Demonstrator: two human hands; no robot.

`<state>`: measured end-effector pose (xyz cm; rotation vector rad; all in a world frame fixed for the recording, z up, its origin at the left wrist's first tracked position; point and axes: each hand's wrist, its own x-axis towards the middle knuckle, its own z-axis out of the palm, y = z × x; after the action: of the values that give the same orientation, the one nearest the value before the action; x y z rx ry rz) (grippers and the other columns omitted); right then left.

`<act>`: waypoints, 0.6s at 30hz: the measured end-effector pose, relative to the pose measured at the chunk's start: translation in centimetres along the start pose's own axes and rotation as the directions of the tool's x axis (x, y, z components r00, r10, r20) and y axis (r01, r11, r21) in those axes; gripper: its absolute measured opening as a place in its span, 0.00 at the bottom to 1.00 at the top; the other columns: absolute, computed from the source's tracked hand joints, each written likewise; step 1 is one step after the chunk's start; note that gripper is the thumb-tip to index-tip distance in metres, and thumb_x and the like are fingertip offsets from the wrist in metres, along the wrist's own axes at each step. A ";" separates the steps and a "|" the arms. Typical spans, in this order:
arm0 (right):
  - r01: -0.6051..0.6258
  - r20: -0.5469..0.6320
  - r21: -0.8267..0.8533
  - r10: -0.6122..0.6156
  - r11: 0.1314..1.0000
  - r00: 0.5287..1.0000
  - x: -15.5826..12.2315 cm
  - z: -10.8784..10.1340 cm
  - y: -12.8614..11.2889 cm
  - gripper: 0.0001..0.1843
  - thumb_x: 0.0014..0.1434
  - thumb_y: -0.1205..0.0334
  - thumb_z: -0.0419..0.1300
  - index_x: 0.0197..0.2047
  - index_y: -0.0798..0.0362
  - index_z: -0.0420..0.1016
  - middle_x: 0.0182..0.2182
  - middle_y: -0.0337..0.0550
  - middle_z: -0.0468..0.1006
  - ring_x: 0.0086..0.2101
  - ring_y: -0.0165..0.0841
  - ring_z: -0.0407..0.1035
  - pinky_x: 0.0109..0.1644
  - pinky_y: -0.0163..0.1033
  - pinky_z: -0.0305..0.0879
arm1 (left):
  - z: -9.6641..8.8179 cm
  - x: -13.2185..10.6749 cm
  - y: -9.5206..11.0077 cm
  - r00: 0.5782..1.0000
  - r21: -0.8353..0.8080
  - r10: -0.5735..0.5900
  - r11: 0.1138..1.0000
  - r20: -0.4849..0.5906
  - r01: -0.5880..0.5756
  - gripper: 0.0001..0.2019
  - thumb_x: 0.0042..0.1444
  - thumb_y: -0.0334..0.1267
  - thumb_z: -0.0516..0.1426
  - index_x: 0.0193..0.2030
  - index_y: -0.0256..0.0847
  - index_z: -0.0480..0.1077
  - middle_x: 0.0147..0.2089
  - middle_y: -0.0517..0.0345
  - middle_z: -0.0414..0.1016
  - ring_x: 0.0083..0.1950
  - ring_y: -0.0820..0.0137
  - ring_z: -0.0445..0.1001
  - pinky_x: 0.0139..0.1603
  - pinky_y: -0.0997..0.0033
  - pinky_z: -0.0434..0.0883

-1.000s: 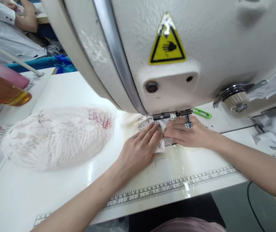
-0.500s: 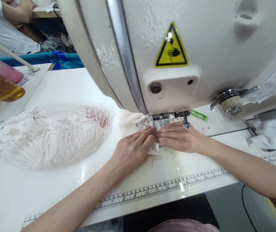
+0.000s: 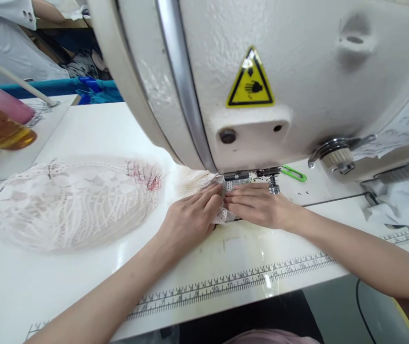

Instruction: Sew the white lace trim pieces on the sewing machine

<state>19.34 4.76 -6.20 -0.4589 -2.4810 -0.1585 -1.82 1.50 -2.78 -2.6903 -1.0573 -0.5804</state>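
White lace fabric point(image 3: 223, 217) lies at the needle area of the sewing machine point(image 3: 247, 138), partly covered by both hands. My left hand point(image 3: 190, 215) rests on its left side, fingers bent and closed on the lace beside the presser foot. My right hand point(image 3: 256, 205) lies flat on the right side, fingers stretched out towards the left fingertips. The needle is hidden behind the machine head. Pale gathered fabric point(image 3: 193, 181) spreads to the left behind my left hand.
A pile of white lace point(image 3: 71, 205) with red and dark threads covers the left tabletop. Green thread snips point(image 3: 293, 173) lie right of the needle area. A printed ruler point(image 3: 233, 285) runs along the front edge. A co-worker's sleeve point(image 3: 7, 16) shows at upper left.
Both hands have shifted slightly left with the lace, and less of its near end shows in front of them. The view has tilted a little. The co-worker's arm has moved.
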 end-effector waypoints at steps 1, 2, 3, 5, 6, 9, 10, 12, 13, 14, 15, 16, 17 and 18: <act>-0.005 0.006 0.001 0.005 1.000 1.000 0.0 0.0 0.0 0.10 0.61 0.73 0.55 0.44 0.53 0.73 0.42 0.36 0.80 0.44 0.28 0.73 0.48 0.37 0.74 | 0.0 0.0 0.0 1.000 0.001 -0.011 1.000 0.001 0.011 0.16 0.47 0.20 0.45 0.40 0.35 0.68 0.52 0.45 0.76 0.50 0.63 0.77 0.43 0.67 0.79; -0.009 0.017 0.002 0.009 1.000 1.000 0.0 0.1 0.1 0.10 0.61 0.73 0.55 0.44 0.52 0.73 0.42 0.35 0.80 0.44 0.28 0.73 0.48 0.37 0.73 | 0.1 0.0 0.0 1.000 0.000 -0.023 1.000 0.006 0.023 0.17 0.48 0.20 0.46 0.40 0.35 0.68 0.52 0.46 0.76 0.50 0.62 0.77 0.43 0.66 0.79; -0.014 0.028 0.002 0.014 1.000 1.000 0.0 0.1 0.1 0.10 0.61 0.73 0.55 0.44 0.52 0.73 0.43 0.35 0.79 0.44 0.28 0.73 0.48 0.37 0.73 | 0.1 0.0 0.1 0.999 -0.002 -0.036 0.999 0.011 0.036 0.17 0.48 0.20 0.46 0.41 0.35 0.68 0.53 0.46 0.75 0.50 0.62 0.77 0.43 0.66 0.79; -0.021 0.051 -0.001 0.021 1.000 0.999 0.1 0.1 0.2 0.10 0.62 0.73 0.54 0.43 0.52 0.73 0.43 0.35 0.79 0.44 0.27 0.73 0.49 0.36 0.72 | 0.1 0.0 0.2 0.998 -0.006 -0.056 0.998 0.018 0.056 0.17 0.48 0.20 0.46 0.42 0.35 0.68 0.54 0.46 0.75 0.50 0.62 0.77 0.44 0.66 0.79; -0.019 0.061 -0.001 0.019 1.000 0.998 0.1 0.0 0.3 0.10 0.62 0.73 0.54 0.43 0.52 0.72 0.44 0.35 0.79 0.44 0.27 0.72 0.50 0.36 0.72 | 0.1 0.0 0.2 0.998 -0.005 -0.062 0.998 0.021 0.062 0.18 0.49 0.20 0.46 0.43 0.35 0.68 0.54 0.45 0.74 0.50 0.61 0.77 0.44 0.65 0.78; -0.014 0.073 0.002 0.014 1.000 0.997 0.0 -0.1 0.4 0.10 0.63 0.73 0.52 0.43 0.53 0.72 0.45 0.36 0.79 0.45 0.26 0.72 0.52 0.36 0.71 | 0.1 0.0 0.4 0.997 0.004 -0.069 0.998 0.032 0.069 0.18 0.51 0.21 0.47 0.47 0.33 0.67 0.56 0.44 0.73 0.52 0.60 0.76 0.46 0.64 0.78; -0.015 0.074 0.001 0.015 1.000 0.997 0.0 -0.1 0.5 0.10 0.64 0.73 0.52 0.44 0.53 0.71 0.45 0.37 0.78 0.45 0.26 0.72 0.53 0.37 0.70 | 0.1 -0.1 0.4 0.997 0.008 -0.068 0.998 0.035 0.068 0.17 0.52 0.22 0.47 0.47 0.33 0.67 0.56 0.43 0.72 0.53 0.60 0.75 0.47 0.64 0.78; -0.023 0.077 -0.005 0.023 1.000 0.997 -0.1 -0.2 0.6 0.10 0.64 0.73 0.52 0.46 0.54 0.71 0.46 0.37 0.78 0.46 0.27 0.72 0.54 0.39 0.70 | 0.1 -0.1 0.4 0.997 0.017 -0.062 0.998 0.034 0.062 0.16 0.54 0.23 0.48 0.48 0.31 0.67 0.57 0.41 0.72 0.54 0.59 0.75 0.48 0.64 0.77; -0.025 0.083 -0.008 0.025 1.000 0.996 -0.2 -0.2 0.6 0.10 0.65 0.72 0.51 0.46 0.54 0.71 0.46 0.38 0.78 0.47 0.28 0.72 0.55 0.39 0.69 | 0.2 -0.1 0.5 0.998 0.022 -0.058 0.998 0.034 0.057 0.15 0.54 0.24 0.49 0.48 0.30 0.68 0.57 0.41 0.71 0.54 0.59 0.74 0.49 0.63 0.77; -0.025 0.093 -0.010 0.026 1.000 0.995 -0.3 -0.2 0.7 0.11 0.65 0.72 0.51 0.47 0.54 0.70 0.47 0.38 0.78 0.48 0.29 0.71 0.55 0.40 0.69 | 0.2 -0.1 0.5 0.998 0.027 -0.054 0.998 0.031 0.053 0.15 0.55 0.25 0.49 0.49 0.30 0.67 0.57 0.40 0.71 0.55 0.59 0.74 0.49 0.63 0.77; -0.027 0.103 -0.011 0.028 1.000 0.994 -0.3 -0.2 0.7 0.11 0.66 0.72 0.50 0.47 0.54 0.70 0.47 0.39 0.78 0.49 0.30 0.71 0.55 0.40 0.69 | 0.2 -0.1 0.5 0.998 0.030 -0.050 0.998 0.030 0.049 0.15 0.56 0.26 0.50 0.50 0.29 0.67 0.57 0.40 0.71 0.56 0.58 0.73 0.50 0.62 0.76; -0.031 0.111 -0.014 0.032 0.999 0.993 -0.4 -0.2 0.8 0.11 0.66 0.71 0.50 0.47 0.54 0.70 0.47 0.39 0.78 0.50 0.30 0.70 0.55 0.40 0.69 | 0.3 -0.1 0.5 0.998 0.032 -0.048 0.998 0.032 0.047 0.15 0.57 0.27 0.50 0.51 0.29 0.67 0.57 0.40 0.71 0.56 0.58 0.73 0.51 0.62 0.76; -0.037 0.116 -0.016 0.039 0.999 0.992 -0.4 -0.2 0.8 0.11 0.66 0.71 0.50 0.47 0.54 0.71 0.47 0.39 0.78 0.51 0.31 0.70 0.54 0.40 0.70 | 0.3 -0.1 0.5 0.998 0.034 -0.046 0.998 0.037 0.045 0.16 0.58 0.28 0.50 0.52 0.30 0.67 0.57 0.41 0.71 0.57 0.58 0.72 0.51 0.61 0.76; -0.045 0.121 -0.018 0.046 0.999 0.992 -0.3 -0.3 0.8 0.11 0.66 0.71 0.50 0.47 0.54 0.71 0.47 0.39 0.77 0.51 0.31 0.69 0.53 0.40 0.70 | 0.3 -0.1 0.5 0.998 0.037 -0.044 0.998 0.045 0.042 0.17 0.58 0.29 0.50 0.54 0.29 0.66 0.58 0.41 0.70 0.58 0.58 0.71 0.52 0.61 0.76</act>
<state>20.04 5.35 -6.14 -0.5461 -2.5871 -0.1352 -1.50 1.16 -3.11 -2.6675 -1.1289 -0.5044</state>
